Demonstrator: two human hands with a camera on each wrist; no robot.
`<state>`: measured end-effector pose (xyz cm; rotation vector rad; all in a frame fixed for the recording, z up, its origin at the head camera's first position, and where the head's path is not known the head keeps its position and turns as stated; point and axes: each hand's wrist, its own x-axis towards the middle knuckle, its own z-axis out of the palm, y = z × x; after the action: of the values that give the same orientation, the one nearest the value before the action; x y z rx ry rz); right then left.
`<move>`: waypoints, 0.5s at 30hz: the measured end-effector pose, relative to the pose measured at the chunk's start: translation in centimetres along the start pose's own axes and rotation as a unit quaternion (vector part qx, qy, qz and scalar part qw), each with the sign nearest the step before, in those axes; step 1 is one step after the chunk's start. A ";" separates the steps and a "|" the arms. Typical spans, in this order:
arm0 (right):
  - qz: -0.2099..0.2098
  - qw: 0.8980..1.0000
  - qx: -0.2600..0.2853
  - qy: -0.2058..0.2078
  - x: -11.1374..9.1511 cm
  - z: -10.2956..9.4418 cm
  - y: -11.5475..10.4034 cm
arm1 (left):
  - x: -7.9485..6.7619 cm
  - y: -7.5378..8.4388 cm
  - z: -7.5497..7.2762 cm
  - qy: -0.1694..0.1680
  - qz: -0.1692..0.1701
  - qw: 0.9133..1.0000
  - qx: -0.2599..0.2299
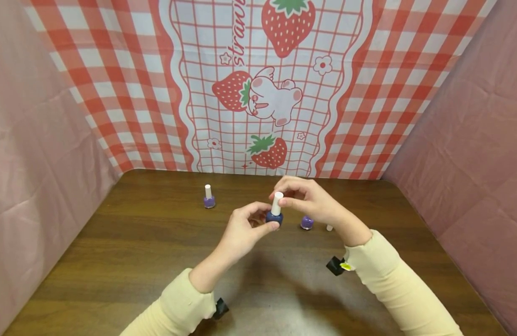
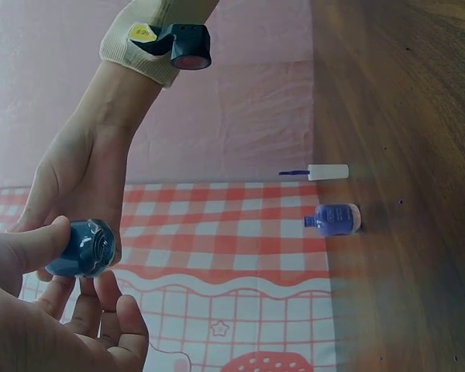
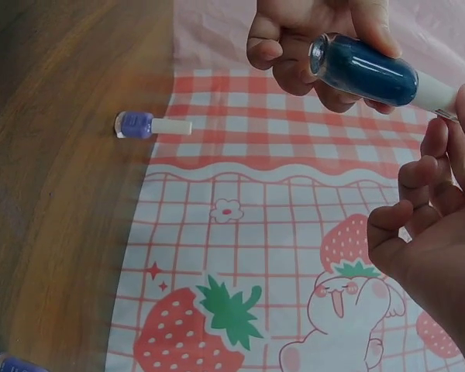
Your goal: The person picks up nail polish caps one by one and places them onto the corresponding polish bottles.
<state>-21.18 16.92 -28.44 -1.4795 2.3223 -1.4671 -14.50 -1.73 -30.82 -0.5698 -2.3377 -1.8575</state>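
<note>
A dark blue nail polish bottle (image 1: 274,217) with a white cap (image 1: 277,204) is held above the table, roughly upright. My left hand (image 1: 246,227) pinches the glass body between thumb and fingers. On the cap, my right hand (image 1: 312,201) has its thumb and fingers closed. The right wrist view shows the blue bottle (image 3: 368,70) with the cap seated on its neck. An uncapped purple nail polish bottle (image 2: 335,220) stands on the table beyond the hands. Beside it a white cap (image 2: 328,171) stands with its purple-coated brush (image 2: 293,173) pointing up.
A capped purple nail polish bottle (image 1: 209,202) stands upright on the wooden table (image 1: 157,252), left of the hands. A red-and-white strawberry cloth (image 1: 149,93) hangs behind the table. Pink cloth (image 1: 44,116) hangs along both sides.
</note>
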 end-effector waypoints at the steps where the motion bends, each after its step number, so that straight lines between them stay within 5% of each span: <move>1: 0.003 1.000 0.000 0.003 0.0 0.0 0.3 | 0.0 0.0 0.0 0.000 0.000 1.000 0.000; 15: 0.037 0.998 -0.019 0.051 0.0 0.3 0.4 | 0.2 -0.2 0.1 0.006 -0.002 1.000 -0.003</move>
<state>-21.30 16.77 -28.94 -1.3425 2.4475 -1.5216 -14.72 -1.59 -30.97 -0.5536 -2.3263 -1.8656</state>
